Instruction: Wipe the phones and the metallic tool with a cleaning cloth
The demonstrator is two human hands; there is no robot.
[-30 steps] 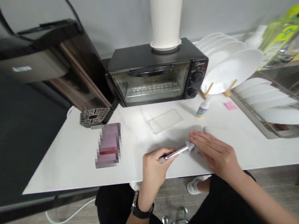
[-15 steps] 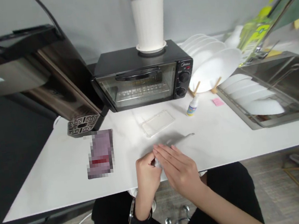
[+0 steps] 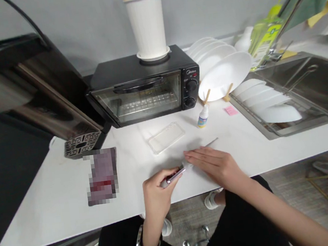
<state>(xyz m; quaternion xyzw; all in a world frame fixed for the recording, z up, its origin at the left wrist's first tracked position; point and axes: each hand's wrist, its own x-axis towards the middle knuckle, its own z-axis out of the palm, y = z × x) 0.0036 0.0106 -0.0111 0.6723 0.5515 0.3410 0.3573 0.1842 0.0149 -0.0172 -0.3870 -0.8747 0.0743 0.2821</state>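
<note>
My left hand (image 3: 156, 191) is closed on the near end of a thin phone (image 3: 173, 176), held on edge just above the white table (image 3: 56, 200). My right hand (image 3: 217, 164) lies flat on the phone with its fingers stretched out to the left. A scrap of white cloth shows under its fingertips. The phone's far end pokes out beyond the right hand. A clear phone case (image 3: 166, 137) lies on the table behind the hands. A small dropper bottle (image 3: 202, 117) stands to its right.
A black toaster oven (image 3: 142, 89) with a white utensil holder (image 3: 146, 25) on top stands at the back. A dark machine (image 3: 28, 87) is at the left, white plates (image 3: 223, 71) and a sink (image 3: 311, 81) at the right. A blurred flat object (image 3: 101, 175) and a pink note (image 3: 230, 110) lie on the table.
My right hand slid left along the phone to my left hand, then back right. The view has shifted to the right.
</note>
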